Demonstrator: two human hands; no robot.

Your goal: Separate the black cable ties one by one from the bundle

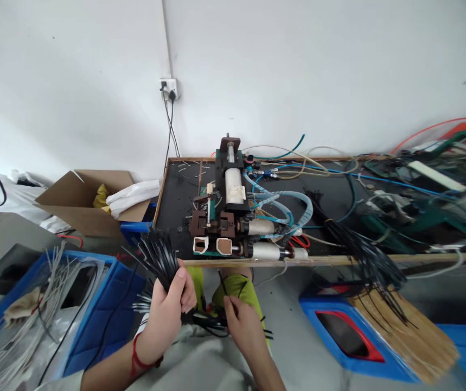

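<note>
White wall with a power socket (170, 87) backs a black-topped workbench (176, 190) on the far side. At the middle of the bench stands a small pneumatic machine (228, 217) with white cylinders, fed by blue and clear hoses (285, 201) from the right.

Near the viewer, over the lap, the person's left hand (167, 315) is closed in a fist round the middle of a bundle of thin black strips (157, 258), possibly cable ties. The grip seems meant to keep them together, and their free ends fan up and to the left. The right hand (243, 326), just beside it, is curled, with thumb and fingertips pinched on a few strip ends that stick out to the right, apparently to single them out.

A second black bundle (363, 250) droops off the bench's near edge at right, over tan strips (407, 331) lying across a blue bin (312, 309). At left, another blue bin (110, 304) holds white strips (25, 331) close to the person. A cardboard box (78, 203) sits beyond it.
</note>
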